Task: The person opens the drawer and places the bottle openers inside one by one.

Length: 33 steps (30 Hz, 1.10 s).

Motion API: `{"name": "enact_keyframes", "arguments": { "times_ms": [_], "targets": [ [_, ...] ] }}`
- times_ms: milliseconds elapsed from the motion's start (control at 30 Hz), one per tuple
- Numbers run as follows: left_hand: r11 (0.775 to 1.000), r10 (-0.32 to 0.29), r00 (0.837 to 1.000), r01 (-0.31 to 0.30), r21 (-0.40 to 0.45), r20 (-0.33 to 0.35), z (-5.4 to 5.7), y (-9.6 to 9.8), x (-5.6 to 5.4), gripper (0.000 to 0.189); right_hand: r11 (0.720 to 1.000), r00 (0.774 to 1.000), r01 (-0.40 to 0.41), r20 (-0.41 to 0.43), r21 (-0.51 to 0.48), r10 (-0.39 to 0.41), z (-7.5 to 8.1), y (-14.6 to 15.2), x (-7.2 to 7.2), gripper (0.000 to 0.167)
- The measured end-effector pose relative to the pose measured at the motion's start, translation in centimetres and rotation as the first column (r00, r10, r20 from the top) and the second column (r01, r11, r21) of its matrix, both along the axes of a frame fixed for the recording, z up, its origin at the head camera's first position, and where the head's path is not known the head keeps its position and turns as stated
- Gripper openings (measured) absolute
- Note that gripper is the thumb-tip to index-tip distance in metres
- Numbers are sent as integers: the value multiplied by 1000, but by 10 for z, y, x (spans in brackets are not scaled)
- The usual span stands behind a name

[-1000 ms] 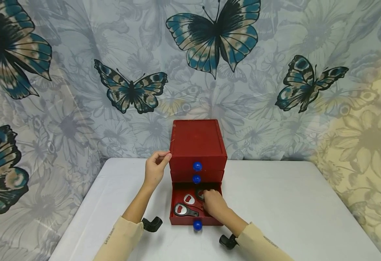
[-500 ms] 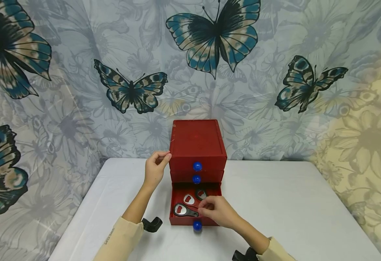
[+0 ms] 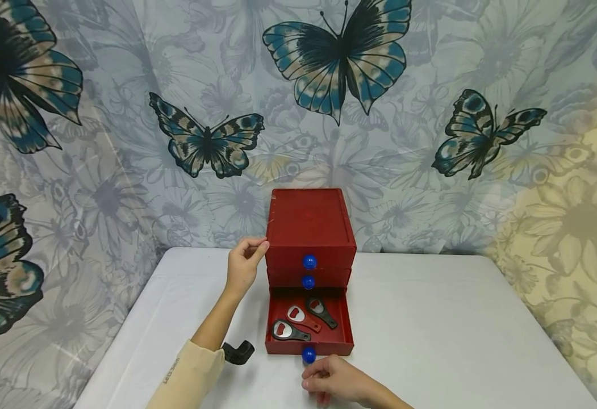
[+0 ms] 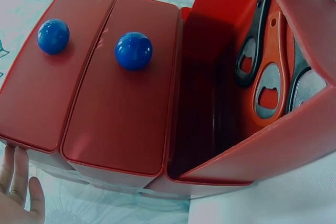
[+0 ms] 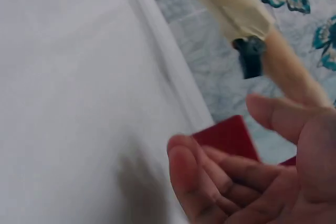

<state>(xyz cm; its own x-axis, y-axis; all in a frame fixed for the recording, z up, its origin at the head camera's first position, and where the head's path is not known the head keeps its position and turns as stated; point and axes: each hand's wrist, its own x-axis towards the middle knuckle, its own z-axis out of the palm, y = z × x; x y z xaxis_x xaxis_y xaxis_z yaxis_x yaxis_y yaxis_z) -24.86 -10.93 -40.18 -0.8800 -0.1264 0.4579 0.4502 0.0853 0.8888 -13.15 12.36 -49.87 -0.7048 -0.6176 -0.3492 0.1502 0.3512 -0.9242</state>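
Note:
A red cabinet of small drawers (image 3: 307, 218) stands at the table's back, its bottom drawer (image 3: 329, 348) pulled out. Inside lie three bottle openers: one with a grey handle (image 3: 300, 335), a red one (image 3: 310, 324) in the middle, and a black one (image 3: 328, 319) on the right. My left hand (image 3: 241, 270) touches the cabinet's upper left front edge; the left wrist view shows its fingers (image 4: 19, 174) extended against the side. In front of the drawer, just below its blue knob (image 3: 309, 355), hovers my right hand (image 3: 341, 379), fingers loosely bent and holding nothing.
Two closed drawers with blue knobs (image 3: 309, 262) sit above the pulled-out one. A white cloth covers the table (image 3: 421, 324). Behind hangs a butterfly-patterned cloth (image 3: 380, 170). A black wrist camera mount (image 3: 239, 352) juts from the left sleeve.
My right hand has come out of the drawer and moved toward me to below the knob, uncovering the red and black bottle openers. The left hand stays in place.

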Motion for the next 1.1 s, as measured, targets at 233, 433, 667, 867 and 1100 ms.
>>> {"name": "enact_keyframes", "arguments": {
  "times_ms": [233,433,667,867,1100],
  "targets": [
    [1000,-14,1000,14,3,-14,3,0,0,18,983,981,180,82,-30,-177,-19,-12,6,34],
    [1000,-13,1000,13,7,-5,3,0,0,18,955,950,296,109,-15,-293,-24,-17,9,39],
    [1000,-6,1000,6,-1,-8,1,0,1,18,925,921,379,102,-26,-375,-28,-19,9,38],
    [1000,-3,1000,3,-7,-5,-1,-1,2,19,902,902,427,91,-57,-421,-33,-21,9,36],
    [1000,-4,1000,4,-7,-9,0,-1,1,18,877,877,478,92,-54,-472,-30,-26,5,32]
  ]
}}
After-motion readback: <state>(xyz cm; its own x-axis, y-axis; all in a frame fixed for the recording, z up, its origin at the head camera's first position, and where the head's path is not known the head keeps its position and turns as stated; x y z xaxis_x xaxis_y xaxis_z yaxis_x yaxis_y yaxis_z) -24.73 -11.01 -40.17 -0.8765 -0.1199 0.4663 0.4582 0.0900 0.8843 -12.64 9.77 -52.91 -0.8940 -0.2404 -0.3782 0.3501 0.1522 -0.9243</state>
